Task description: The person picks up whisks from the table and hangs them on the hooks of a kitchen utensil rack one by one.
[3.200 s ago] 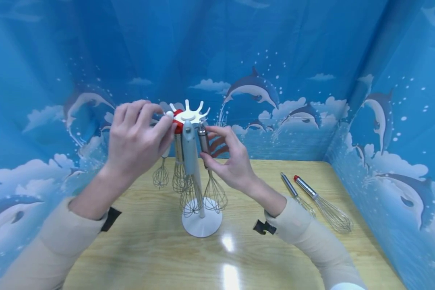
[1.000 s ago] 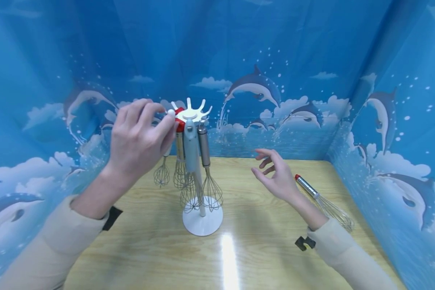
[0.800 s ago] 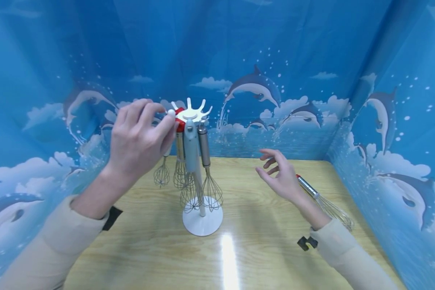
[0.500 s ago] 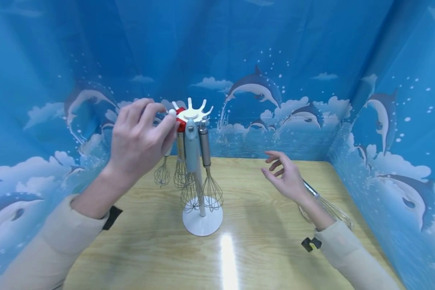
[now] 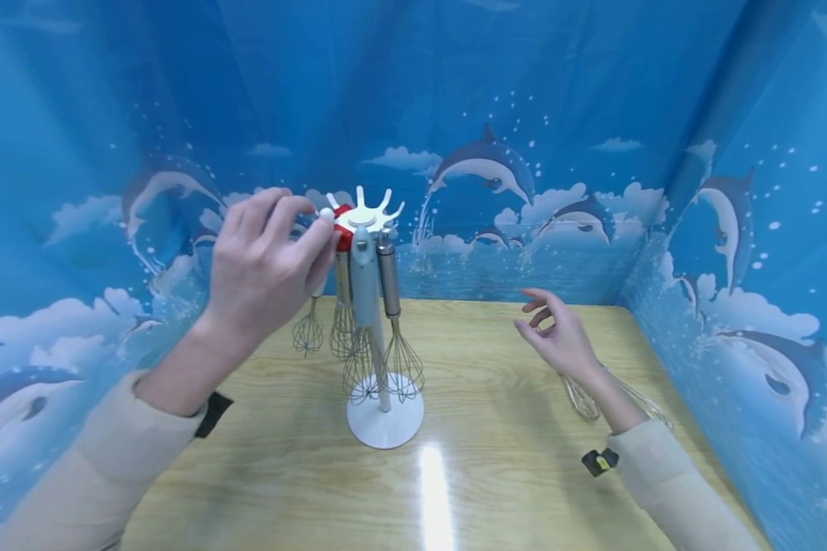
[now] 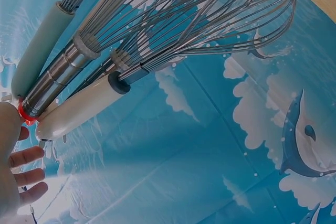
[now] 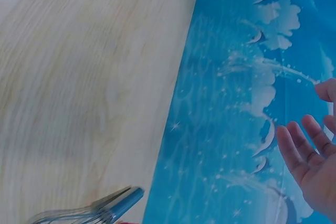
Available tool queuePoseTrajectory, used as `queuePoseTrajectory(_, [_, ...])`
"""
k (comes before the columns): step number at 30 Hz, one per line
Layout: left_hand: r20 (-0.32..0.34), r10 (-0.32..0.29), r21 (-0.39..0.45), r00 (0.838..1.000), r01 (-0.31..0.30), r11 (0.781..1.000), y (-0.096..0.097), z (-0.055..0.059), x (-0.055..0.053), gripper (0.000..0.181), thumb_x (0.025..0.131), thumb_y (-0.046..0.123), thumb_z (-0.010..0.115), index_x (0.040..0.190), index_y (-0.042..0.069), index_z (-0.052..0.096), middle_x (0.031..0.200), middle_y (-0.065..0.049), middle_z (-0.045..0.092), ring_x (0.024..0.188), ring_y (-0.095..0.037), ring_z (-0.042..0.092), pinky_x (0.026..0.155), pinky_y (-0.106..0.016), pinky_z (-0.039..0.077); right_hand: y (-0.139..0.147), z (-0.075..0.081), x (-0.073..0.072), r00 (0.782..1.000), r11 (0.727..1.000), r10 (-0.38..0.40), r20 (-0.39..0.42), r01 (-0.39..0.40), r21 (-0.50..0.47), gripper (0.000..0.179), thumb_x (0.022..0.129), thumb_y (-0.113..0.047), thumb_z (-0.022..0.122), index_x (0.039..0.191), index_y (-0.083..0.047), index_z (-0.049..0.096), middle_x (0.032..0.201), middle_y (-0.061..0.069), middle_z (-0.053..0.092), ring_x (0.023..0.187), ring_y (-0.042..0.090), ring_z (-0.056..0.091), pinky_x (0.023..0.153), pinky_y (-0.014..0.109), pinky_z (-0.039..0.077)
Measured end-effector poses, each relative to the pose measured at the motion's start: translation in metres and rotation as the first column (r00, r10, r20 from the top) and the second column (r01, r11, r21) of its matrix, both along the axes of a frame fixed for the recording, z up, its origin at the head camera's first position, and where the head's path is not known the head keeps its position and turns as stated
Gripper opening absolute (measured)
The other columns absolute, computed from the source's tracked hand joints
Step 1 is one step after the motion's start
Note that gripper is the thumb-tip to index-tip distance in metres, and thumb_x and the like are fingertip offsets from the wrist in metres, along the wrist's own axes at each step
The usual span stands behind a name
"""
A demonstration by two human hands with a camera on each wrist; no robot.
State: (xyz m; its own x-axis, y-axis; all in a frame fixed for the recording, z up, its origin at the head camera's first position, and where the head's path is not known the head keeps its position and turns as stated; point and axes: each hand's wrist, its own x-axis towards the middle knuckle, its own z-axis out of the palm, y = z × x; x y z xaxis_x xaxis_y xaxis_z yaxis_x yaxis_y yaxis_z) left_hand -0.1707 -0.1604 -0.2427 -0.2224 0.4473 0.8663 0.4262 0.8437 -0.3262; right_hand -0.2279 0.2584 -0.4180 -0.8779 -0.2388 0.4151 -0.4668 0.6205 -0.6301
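Note:
My left hand [image 5: 258, 264] pinches one arm tip of a white rotating utensil stand [image 5: 384, 428], its thumb and index finger at the knob. Several whisks hang from it: a pale blue-green-handled whisk [image 5: 365, 283], a steel-handled whisk [image 5: 389, 279] and one with a red end [image 5: 344, 239]. In the left wrist view, a cream-handled whisk [image 6: 84, 111] hangs closest to the fingers [image 6: 29, 177]. My right hand [image 5: 558, 337] hovers over the table's right side, fingers loosely bent around nothing. Below it lies a small whisk [image 5: 580, 396], mostly hidden; the right wrist view shows its handle [image 7: 123, 203].
Another, larger whisk [image 5: 637, 394] lies on the wooden table [image 5: 482, 474], partly covered by the right forearm. Blue dolphin-print curtains [image 5: 413, 115] close off the back and sides. Several bare stand arms [image 5: 388, 200] point backward and to the right.
My right hand has let go of the steel-handled whisk, now hanging on the stand, and moved right over the whisks on the table. The left hand has stayed at the stand's arm.

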Motion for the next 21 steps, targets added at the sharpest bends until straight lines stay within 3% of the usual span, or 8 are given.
queuePoseTrajectory(10, [0.005,-0.003,-0.001,1.000,0.003,1.000,-0.001,0.000,0.000,0.014,0.100,0.013,0.064,0.103,0.003,0.072,0.103,-0.021,0.074,0.099,-0.042,0.067,0.077,-0.054,0.059,0.021,-0.016,-0.011,0.995,0.998,-0.055,0.082,0.054,0.014,0.056,0.101,-0.018,0.070,0.153,-0.009,0.049,0.118,0.015,0.066,0.088,0.010,0.064,0.067,0.022,0.059])
queuePoseTrajectory(21, [0.013,-0.002,-0.005,1.000,0.002,1.000,-0.001,-0.001,0.000,0.014,0.099,0.014,0.065,0.105,0.003,0.073,0.104,-0.021,0.074,0.101,-0.042,0.067,0.077,-0.054,0.060,0.043,-0.037,-0.025,0.986,0.993,-0.117,0.122,0.113,0.037,0.057,0.101,-0.017,0.070,0.151,-0.003,0.049,0.117,0.022,0.069,0.085,0.012,0.065,0.066,0.019,0.054])
